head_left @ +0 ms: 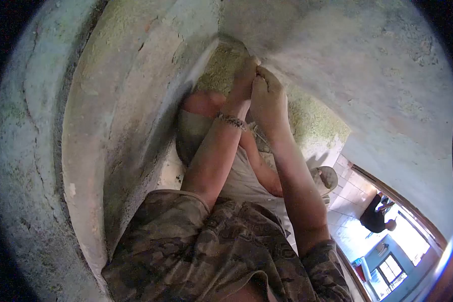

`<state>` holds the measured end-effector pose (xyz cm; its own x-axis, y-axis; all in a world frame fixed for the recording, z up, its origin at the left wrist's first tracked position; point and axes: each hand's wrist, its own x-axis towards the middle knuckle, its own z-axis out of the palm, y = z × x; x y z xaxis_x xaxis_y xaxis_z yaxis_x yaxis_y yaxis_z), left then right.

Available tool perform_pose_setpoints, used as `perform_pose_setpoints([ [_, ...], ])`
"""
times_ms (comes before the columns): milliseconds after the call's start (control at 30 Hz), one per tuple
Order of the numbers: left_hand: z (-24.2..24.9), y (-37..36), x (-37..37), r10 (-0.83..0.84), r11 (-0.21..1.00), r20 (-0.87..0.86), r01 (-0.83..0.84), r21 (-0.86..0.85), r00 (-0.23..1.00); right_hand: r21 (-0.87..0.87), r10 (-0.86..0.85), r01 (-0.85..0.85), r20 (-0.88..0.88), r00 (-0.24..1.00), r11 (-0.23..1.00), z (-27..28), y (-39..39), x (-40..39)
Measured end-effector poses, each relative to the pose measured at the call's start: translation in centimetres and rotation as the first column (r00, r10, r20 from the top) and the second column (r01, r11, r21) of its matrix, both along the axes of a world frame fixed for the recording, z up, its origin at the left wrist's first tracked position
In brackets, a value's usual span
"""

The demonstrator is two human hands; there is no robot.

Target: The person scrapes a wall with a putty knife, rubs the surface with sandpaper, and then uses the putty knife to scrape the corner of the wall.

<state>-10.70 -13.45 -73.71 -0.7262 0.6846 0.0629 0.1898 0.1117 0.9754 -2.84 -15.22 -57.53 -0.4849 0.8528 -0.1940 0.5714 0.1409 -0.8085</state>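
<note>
My left hand [244,79] and my right hand [270,95] are together near the top middle, against a rough, yellowish-grey surface [214,68] between the walls. The right one is closed, its fingers curled at the top. Beside it, the left appears closed too, its fingertips touching or nearly touching the right hand. Whatever they grip, if anything, is hidden. A ragged, dark band [231,121] circles my left wrist. Under my forearms are a bent arm [259,163] and a bare knee or shoulder [204,103] beside drab clothing [239,178], seemingly another person's.
A curved, cracked plaster wall [100,116] rises close on the left. Another bare wall [357,65] slopes along the right. Past a doorway at lower right, a person in dark clothes [372,214] is near bright windows [390,269]. A cap-like shape [327,177] lies beyond my right forearm.
</note>
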Motion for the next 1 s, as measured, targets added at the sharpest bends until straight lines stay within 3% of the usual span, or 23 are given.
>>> perform_pose_setpoints([
  [33, 0.8, 0.4, -0.5, 0.014, 0.999, 0.322, 0.002, -0.049, 0.947, -0.019, 0.025, -0.026, -0.035, 0.999, 0.999, 0.1, 0.2, -0.2],
  [167, 1.1, 0.9, -0.5, -0.043, 0.998, 0.281, 0.031, 0.05, 0.959, 0.028, 0.021, -0.02, -0.034, 0.999, 0.999, -1.2, 1.5, -0.5],
  [233, -0.5, 0.9, -0.6, -0.05, 0.989, -0.235, 0.014, -0.15, 0.971, -0.029, 0.074, -0.074, 0.0, 0.997, 0.997, -1.4, 2.1, -0.6],
  [267, -0.8, 0.9, -0.8, -0.04, 0.989, -0.24, 0.005, -0.147, 0.97, -0.026, 0.083, -0.083, -0.005, 0.997, 0.996, -1.3, 1.9, -0.7],
  [333, -0.3, 0.3, -0.1, -0.032, 0.998, -0.192, 0.041, 0.043, 0.981, 0.007, 0.009, -0.008, -0.068, 0.998, 1.0, -0.8, 0.9, -0.3],
  [467, 3.7, -1.2, 0.2, 0.081, 0.995, -0.11, -0.074, 0.068, 0.991, -0.061, 0.07, -0.068, 0.036, 0.997, 0.996, -2.5, 2.6, -0.9],
  [533, 4.1, -1.2, 1.2, 0.083, 0.982, -0.21, -0.044, 0.182, 0.974, -0.049, 0.072, -0.073, -0.014, 0.997, 0.996, 0.6, 1.5, 0.0],
  [567, 4.0, -1.1, 1.1, 0.08, 0.982, -0.205, -0.043, 0.182, 0.976, -0.049, 0.07, -0.07, -0.009, 0.998, 0.996, 1.2, 1.0, 0.3],
  [667, 2.3, -0.5, 0.6, 0.066, 0.995, -0.411, -0.029, 0.095, 0.909, 0.028, 0.031, -0.028, -0.085, 0.996, 0.999, 1.0, 0.2, 0.7],
  [700, 2.9, -0.5, 0.1, -0.001, 0.998, 0.059, -0.003, 0.068, 0.998, -0.064, 0.064, -0.065, -0.025, 0.998, 0.996, 0.3, 0.8, -0.1],
  [767, 4.2, -0.6, -0.8, -0.05, 0.997, 0.498, 0.018, 0.069, 0.866, -0.142, 0.116, -0.113, 0.013, 0.993, 0.983, -0.1, 1.2, -0.7],
  [800, 9.0, -2.2, 0.0, -0.019, 0.99, 0.479, -0.051, 0.133, 0.877, -0.091, 0.092, -0.096, -0.047, 0.995, 0.991, 0.6, 0.4, -0.2],
  [867, 10.4, -2.4, -0.4, 0.013, 0.971, 0.456, -0.12, 0.207, 0.89, -0.033, 0.074, -0.079, -0.114, 0.991, 0.996, 0.4, 0.8, -0.5],
  [900, 7.9, -2.0, -0.8, 0.0, 0.998, 0.291, -0.02, 0.066, 0.957, -0.051, 0.068, -0.073, -0.093, 0.993, 0.996, -0.7, 1.4, -0.7],
  [967, 7.5, -2.2, 0.0, -0.05, 0.993, 0.128, 0.064, -0.104, 0.99, -0.081, 0.052, -0.057, -0.068, 0.996, 0.995, -2.1, 1.7, -0.2],
  [1000, 9.6, -1.8, 0.3, 0.124, 0.986, 0.513, -0.163, 0.032, 0.85, -0.158, 0.058, -0.065, -0.048, 0.997, 0.985, -2.4, 2.2, -0.4],
])
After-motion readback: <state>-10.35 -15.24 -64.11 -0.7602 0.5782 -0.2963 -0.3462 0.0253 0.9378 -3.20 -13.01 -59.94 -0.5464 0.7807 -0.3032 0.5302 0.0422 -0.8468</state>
